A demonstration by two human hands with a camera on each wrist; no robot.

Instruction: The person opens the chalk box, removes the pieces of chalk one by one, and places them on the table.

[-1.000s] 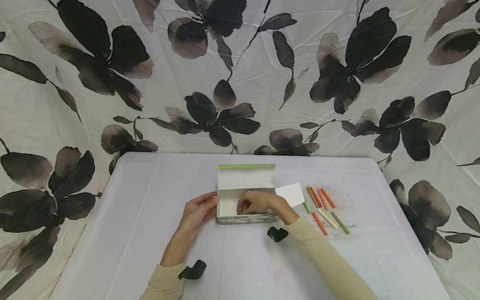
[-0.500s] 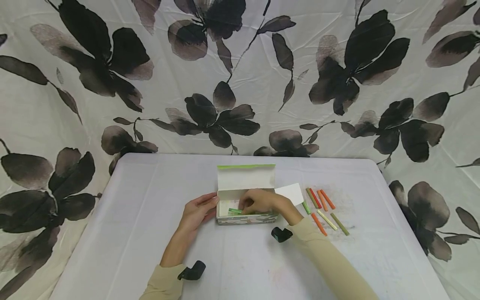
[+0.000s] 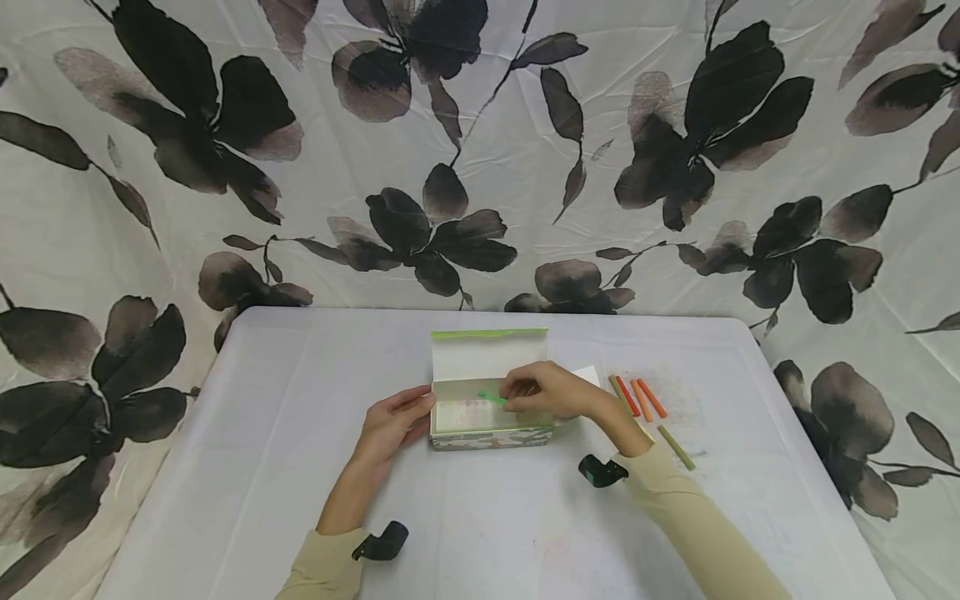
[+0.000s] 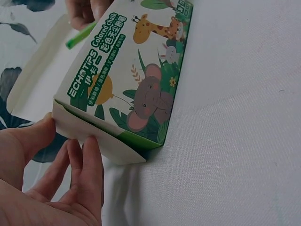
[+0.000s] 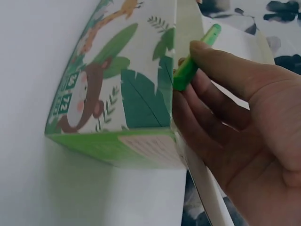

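An open-topped chalk box (image 3: 491, 440) printed with cartoon animals stands on the table, its lid raised at the back. My left hand (image 3: 393, 425) holds its left end; in the left wrist view the thumb is at the upper edge and the fingertips (image 4: 91, 146) are against the end flap. At the box's right side, my right hand (image 3: 551, 392) pinches a green chalk stick (image 5: 197, 59) between thumb and fingers. The stick (image 3: 492, 398) slants over the box opening in the head view. Part of the box interior is hidden by the right hand.
Right of the box lie several loose chalk sticks, including red (image 3: 628, 397), orange (image 3: 654, 398) and olive green (image 3: 677, 447) ones. A white side flap (image 3: 588, 375) sticks out behind the right hand. Floral cloth (image 3: 420, 242) hangs behind the white table (image 3: 322, 358).
My right hand has risen from inside the box and shifted right, carrying the green chalk stick up with it. The right forearm now covers some loose chalk. The left hand stays at the box.
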